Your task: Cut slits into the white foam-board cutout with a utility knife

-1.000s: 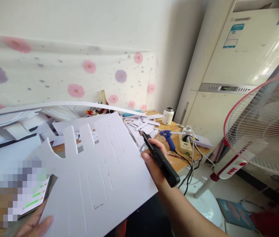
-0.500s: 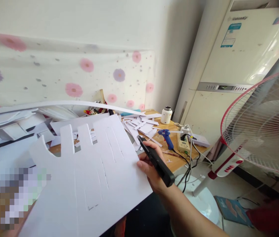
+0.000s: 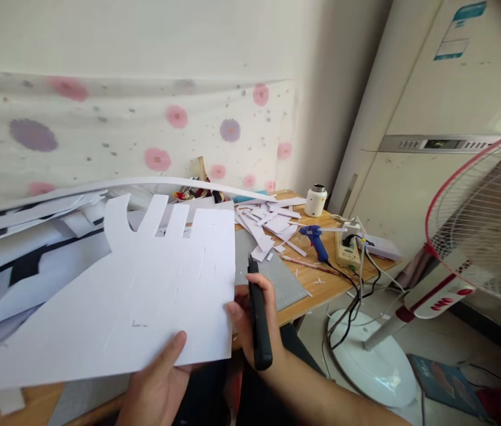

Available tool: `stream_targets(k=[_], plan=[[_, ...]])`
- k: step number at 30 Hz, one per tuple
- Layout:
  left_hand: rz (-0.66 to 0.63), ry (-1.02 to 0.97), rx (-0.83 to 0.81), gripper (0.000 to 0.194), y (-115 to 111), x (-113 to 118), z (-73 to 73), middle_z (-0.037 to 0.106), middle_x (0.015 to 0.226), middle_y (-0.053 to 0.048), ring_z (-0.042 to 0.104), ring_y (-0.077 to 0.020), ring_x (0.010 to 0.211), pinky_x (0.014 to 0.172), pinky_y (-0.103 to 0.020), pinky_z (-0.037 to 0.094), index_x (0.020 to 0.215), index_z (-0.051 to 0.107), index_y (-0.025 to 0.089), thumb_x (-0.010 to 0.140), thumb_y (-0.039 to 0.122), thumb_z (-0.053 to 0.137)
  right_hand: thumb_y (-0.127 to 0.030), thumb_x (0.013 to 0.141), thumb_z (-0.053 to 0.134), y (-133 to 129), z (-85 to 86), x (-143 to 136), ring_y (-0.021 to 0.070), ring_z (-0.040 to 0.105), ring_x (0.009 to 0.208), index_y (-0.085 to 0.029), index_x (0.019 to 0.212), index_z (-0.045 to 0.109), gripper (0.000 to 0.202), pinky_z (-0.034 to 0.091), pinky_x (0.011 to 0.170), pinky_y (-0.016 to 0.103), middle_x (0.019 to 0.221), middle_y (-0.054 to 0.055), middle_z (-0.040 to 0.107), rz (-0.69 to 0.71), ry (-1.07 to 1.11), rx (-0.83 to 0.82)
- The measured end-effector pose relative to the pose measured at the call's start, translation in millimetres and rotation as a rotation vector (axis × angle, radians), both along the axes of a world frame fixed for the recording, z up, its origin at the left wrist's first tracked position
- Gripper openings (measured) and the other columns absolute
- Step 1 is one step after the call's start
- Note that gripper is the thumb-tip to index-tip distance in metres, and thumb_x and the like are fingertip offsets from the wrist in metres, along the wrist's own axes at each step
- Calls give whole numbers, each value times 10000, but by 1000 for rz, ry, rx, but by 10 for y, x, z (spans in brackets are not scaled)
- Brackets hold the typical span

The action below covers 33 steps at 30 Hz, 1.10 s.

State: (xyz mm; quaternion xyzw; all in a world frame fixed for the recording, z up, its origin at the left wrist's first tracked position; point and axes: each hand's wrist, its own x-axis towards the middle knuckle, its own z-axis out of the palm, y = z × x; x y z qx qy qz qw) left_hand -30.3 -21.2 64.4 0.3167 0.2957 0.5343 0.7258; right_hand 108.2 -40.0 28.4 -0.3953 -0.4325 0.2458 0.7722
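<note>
A large white sheet (image 3: pixel 144 302) with cut slits and finger-like tabs along its far edge is held above the desk. My left hand (image 3: pixel 157 384) grips its near edge from below, thumb on top. My right hand (image 3: pixel 254 319) holds a black utility knife (image 3: pixel 258 319), blade end pointing away, and its fingers touch the sheet's right edge.
White offcuts (image 3: pixel 268 222) and sheets (image 3: pixel 32 236) litter the wooden desk (image 3: pixel 321 284). A grey cutting mat (image 3: pixel 277 278), blue glue gun (image 3: pixel 316 239), power strip (image 3: pixel 348 251) with cables and a white bottle (image 3: pixel 315 200) lie right. A standing fan (image 3: pixel 476 236) and air conditioner (image 3: pixel 432 118) stand beyond.
The sheet has swung level and nearer to me. My left hand came into full view gripping its near edge. My right hand with the knife moved down to the sheet's right edge.
</note>
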Motion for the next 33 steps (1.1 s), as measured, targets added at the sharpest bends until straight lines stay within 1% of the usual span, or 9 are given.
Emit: stream_targets(k=[2,6,9,16,19,21,24,28,33], plan=[[49,62,0,662,39,-59,-16,682,1151,-37,658,-270,979,661,-320,611,1243,585,298,642,150,820,-168,875,592,-38,-55,121,165,644,824,-347,1258,342,491,529,715,329,978,15,623,33,-143,15],[117,57,-40,632,47,-207,63,721,1071,-21,687,-228,713,405,-283,565,1202,617,293,616,156,810,-96,831,593,-155,-83,365,221,611,1117,-407,1392,259,723,528,864,414,1370,79,484,247,-320,-16],[166,4,-141,590,25,-246,145,741,943,-5,676,-210,626,323,-250,516,1122,656,256,571,97,794,-161,816,661,-276,5,438,252,605,1148,-405,1374,336,690,539,848,423,1499,100,327,471,-168,-113],[162,-37,-140,596,2,-231,192,734,1012,-9,684,-205,649,311,-237,512,1184,619,263,630,74,730,-409,649,839,-402,239,487,365,519,1272,-357,1357,449,810,515,893,533,1516,113,378,779,188,-139],[163,-38,-127,605,6,-247,173,732,1030,-5,685,-201,658,323,-231,520,1169,627,270,612,73,755,-417,688,810,-399,235,479,299,616,1142,-290,1209,562,591,520,897,482,1400,115,511,754,196,-142],[166,-39,-127,612,8,-254,163,732,1026,1,685,-201,660,330,-232,525,1150,638,272,589,72,778,-328,768,772,-391,206,440,156,685,822,-294,1061,552,368,554,718,320,1158,44,634,665,197,-138],[166,-34,-136,623,9,-253,155,739,965,7,674,-195,621,329,-243,529,1131,649,265,559,76,806,-286,816,749,-379,166,357,42,543,465,-350,1085,408,439,415,445,147,830,-72,627,676,182,-108],[154,-41,-132,612,-2,-244,149,739,948,15,672,-192,617,330,-250,534,1118,656,266,555,98,828,-349,827,725,-383,149,289,66,537,389,-323,1198,286,575,389,386,140,703,-81,621,803,129,-194],[120,-33,-132,630,-36,-249,144,731,957,19,687,-198,662,364,-244,555,1162,637,284,584,106,814,-338,792,682,-375,191,296,106,577,563,-225,955,471,290,450,520,224,771,-12,625,861,-39,-286]])
